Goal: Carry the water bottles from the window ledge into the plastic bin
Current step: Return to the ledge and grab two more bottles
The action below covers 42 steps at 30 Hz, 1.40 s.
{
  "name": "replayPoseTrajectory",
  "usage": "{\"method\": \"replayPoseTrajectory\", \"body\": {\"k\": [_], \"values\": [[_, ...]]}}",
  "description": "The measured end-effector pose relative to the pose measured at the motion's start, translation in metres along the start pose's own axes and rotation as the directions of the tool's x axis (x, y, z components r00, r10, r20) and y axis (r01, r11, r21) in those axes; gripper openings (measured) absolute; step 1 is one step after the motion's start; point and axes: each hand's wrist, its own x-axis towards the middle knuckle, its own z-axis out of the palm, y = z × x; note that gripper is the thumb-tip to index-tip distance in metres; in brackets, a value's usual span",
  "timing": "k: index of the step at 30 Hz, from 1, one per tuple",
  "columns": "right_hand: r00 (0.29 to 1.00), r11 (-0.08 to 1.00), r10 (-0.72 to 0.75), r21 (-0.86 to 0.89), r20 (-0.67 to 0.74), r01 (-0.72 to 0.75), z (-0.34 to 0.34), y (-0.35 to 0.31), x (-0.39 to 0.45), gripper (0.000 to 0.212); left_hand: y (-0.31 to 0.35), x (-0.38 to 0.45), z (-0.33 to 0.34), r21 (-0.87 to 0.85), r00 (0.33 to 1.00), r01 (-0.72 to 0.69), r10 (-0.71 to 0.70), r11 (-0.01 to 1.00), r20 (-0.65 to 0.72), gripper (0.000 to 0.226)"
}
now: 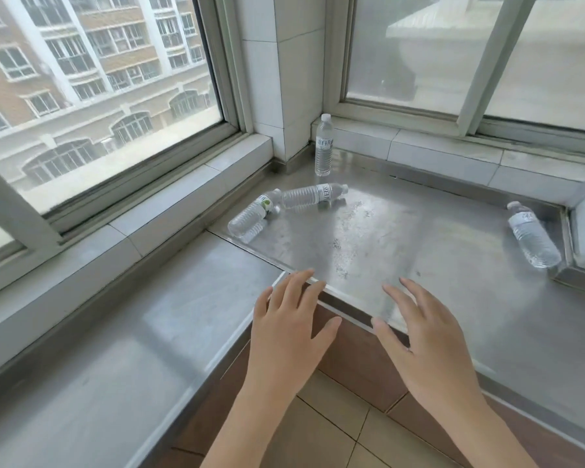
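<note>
Several clear water bottles rest on the steel window ledge [368, 231]. One bottle [324, 146] stands upright in the far corner by the tiled pillar. Two lie on their sides just in front of it: one with a green-marked label [252, 214] and one with a white label [313, 194], their ends almost touching. Another bottle [532, 236] lies at the right near the window frame. My left hand [289, 327] and my right hand [426, 342] hover over the ledge's near corner, fingers spread, holding nothing. No plastic bin is in view.
Windows [98, 79] run along the left and back of the ledge, with a white tiled pillar [284, 62] between them. A raised tiled sill [453, 153] borders the back. Below the ledge's front edge lie brown panels and a tiled floor [318, 434].
</note>
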Motion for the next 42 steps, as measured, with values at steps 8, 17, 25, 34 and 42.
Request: {"method": "replayPoseTrajectory", "body": {"k": [8, 17, 25, 34, 42], "values": [[1.000, 0.999, 0.030, -0.042, 0.009, -0.029, 0.023, 0.030, 0.115, 0.056, -0.029, 0.124, 0.068, 0.000, 0.997, 0.010, -0.010, 1.000, 0.073, 0.051], [0.996, 0.994, 0.088, -0.068, 0.034, -0.085, 0.062, 0.067, 0.267, 0.058, -0.071, 0.305, 0.183, -0.066, 0.967, -0.004, 0.021, 0.998, 0.254, 0.058], [0.978, 0.981, 0.188, -0.056, 0.095, -0.184, 0.091, 0.102, 0.332, 0.058, -0.121, 0.400, 0.304, 0.131, 0.826, 0.043, -0.109, 0.990, 0.553, 0.072], [0.953, 0.961, 0.271, -0.094, 0.135, -0.260, 0.101, 0.125, 0.350, 0.058, -0.142, 0.434, 0.333, 0.133, 0.782, 0.028, -0.105, 0.991, 0.615, 0.079], [0.942, 0.946, 0.316, -0.106, 0.111, -0.305, 0.090, 0.139, 0.347, 0.060, -0.086, 0.426, 0.295, -0.220, 0.786, 0.340, -0.147, 0.914, 0.601, 0.084]]}}
